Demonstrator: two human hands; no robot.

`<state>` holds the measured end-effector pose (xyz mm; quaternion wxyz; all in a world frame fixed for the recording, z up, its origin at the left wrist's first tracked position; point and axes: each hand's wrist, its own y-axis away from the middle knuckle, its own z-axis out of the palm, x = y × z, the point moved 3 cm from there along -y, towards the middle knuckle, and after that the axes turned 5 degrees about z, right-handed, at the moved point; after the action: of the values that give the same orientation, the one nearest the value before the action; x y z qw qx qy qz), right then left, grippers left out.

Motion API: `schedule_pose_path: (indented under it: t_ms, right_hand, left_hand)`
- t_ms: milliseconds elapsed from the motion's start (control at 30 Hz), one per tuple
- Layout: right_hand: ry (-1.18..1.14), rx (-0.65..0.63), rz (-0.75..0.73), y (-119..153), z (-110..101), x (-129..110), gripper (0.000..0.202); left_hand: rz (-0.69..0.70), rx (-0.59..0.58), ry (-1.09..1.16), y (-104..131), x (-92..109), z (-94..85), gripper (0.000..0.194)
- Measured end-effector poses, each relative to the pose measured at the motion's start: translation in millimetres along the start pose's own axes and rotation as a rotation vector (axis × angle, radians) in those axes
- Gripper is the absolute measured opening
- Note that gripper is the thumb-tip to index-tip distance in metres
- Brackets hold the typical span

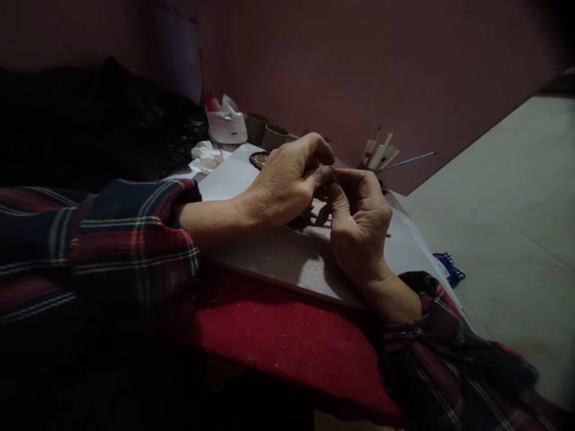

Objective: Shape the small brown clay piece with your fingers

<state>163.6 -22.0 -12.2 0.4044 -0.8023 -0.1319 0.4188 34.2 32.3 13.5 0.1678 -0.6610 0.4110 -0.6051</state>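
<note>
Over the white board (269, 263), my left hand (287, 182) and my right hand (362, 221) meet with thumbs and forefingers pinched close together. Whatever sits between the fingertips is small and dark, and I cannot make out its kind. Brown smears mark both thumbs. Beneath the hands lies a dark brown lump (300, 221), mostly hidden by my left hand. Some thin sticks show between the hands, close to the board. Behind my left wrist is a round dark piece with yellowish dots (259, 160), partly covered.
Two dark cups (275, 137) stand at the back, beside a white plastic bag (227, 123) and crumpled tissue (205, 157). Several sticks and tools (380, 152) rise behind my right hand. Red cloth (287, 335) lies in front of the board; black plastic (103, 120) fills the left.
</note>
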Motion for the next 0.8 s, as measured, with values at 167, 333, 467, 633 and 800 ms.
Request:
schedule_pose_path:
  t_ms: [167,333,467,633,800]
  right_hand:
    - [0.011,0.027,-0.031,1.0,-2.1,-0.8,0.01]
    - [0.012,0.047,-0.05,1.8,-2.1,-2.0,0.01]
    - [0.004,0.061,-0.047,2.2,-2.9,-1.8,0.011]
    - [-0.015,0.053,-0.056,2.6,-3.1,-1.6,0.012]
    - [0.007,0.06,-0.069,2.6,-3.3,-2.4,0.014]
  left_hand:
    - [-0.022,-0.033,0.033,-1.5,2.7,0.6,0.008]
    - [-0.029,-0.05,0.024,-2.7,4.0,0.1,0.006]
    - [-0.037,-0.064,0.002,-2.7,5.7,-0.3,0.011]
    - [-0.015,-0.078,0.015,-2.6,6.9,-0.6,0.017]
    - [0.021,-0.076,0.047,-1.9,6.8,-0.4,0.017]
